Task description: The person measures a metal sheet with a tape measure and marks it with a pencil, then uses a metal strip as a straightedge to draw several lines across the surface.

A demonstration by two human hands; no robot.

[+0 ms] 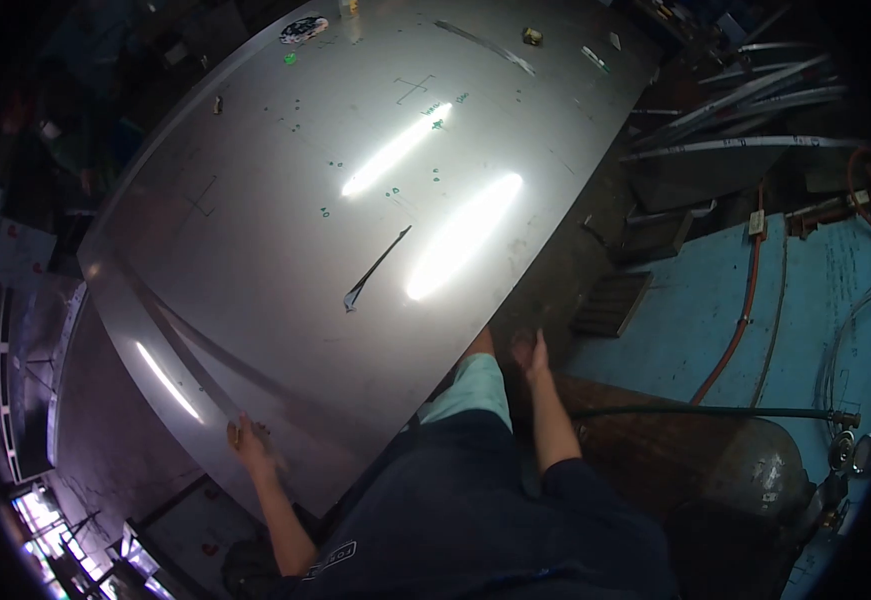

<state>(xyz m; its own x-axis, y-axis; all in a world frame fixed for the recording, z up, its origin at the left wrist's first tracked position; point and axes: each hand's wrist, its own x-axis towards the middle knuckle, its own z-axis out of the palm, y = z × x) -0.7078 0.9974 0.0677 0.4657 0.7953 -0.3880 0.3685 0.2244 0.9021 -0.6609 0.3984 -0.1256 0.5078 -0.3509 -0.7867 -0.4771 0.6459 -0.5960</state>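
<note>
Nearest the camera: dark navy cloth shirt (475,510), bottom centre of frame.

Main item: long, narrow grey metal strip (198,368), lower left, lying above a broad, flat, grey metal sheet (285,250) and casting a curved shadow on it. The strip's near end meets the left hand (247,440). Fingers curl there; cannot tell whether they pinch the strip or only touch it. Right hand (532,356) hangs just off the sheet's edge, fingers loosely extended, nothing visible in it.

Handling (judged): strip light, springy along its length, smooth, edges possibly sharp; best held by the flat faces near an end, with the far end supported. Sheet likely heavy and slick.

Outward: thin dark sliver (375,272) near mid-sheet; small yellow-and-black block (532,37) at the top. Right of frame: orange-red hose (748,305) across a pale blue panel (655,345); rounded grey metal cylinder (770,470) at lower right.

Writing: white-outlined shirt label (335,560), seemingly beginning "FO", remainder unclear. Green handwritten marks (437,124) on the sheet, illegible. No brand readable.
</note>
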